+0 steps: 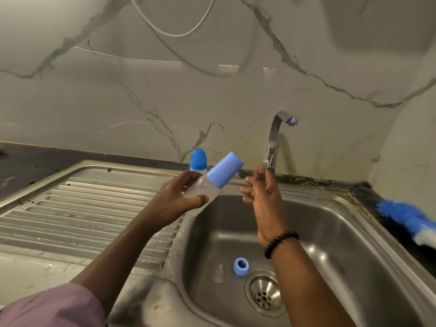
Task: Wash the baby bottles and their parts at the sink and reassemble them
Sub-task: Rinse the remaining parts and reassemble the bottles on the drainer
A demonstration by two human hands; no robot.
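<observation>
My left hand (175, 197) grips a clear baby bottle (204, 185) tilted up to the right over the sink's left rim; a light blue cap (225, 169) sits on its top. My right hand (263, 197) is raised over the basin with wet fingers spread, its fingertips at the tap's lever (270, 169). A second bottle with a darker blue cap (198, 159) stands behind, at the back of the drainboard. In the basin lie a light blue collar ring (241, 266) and a clear teat (218, 273), left of the drain (264, 292).
The steel sink (349, 232) has a ribbed drainboard (82, 215) to its left. A chrome tap (276, 138) rises at the back; no water runs. A blue and white bottle brush (410, 220) lies on the dark counter at the right edge. Marble wall behind.
</observation>
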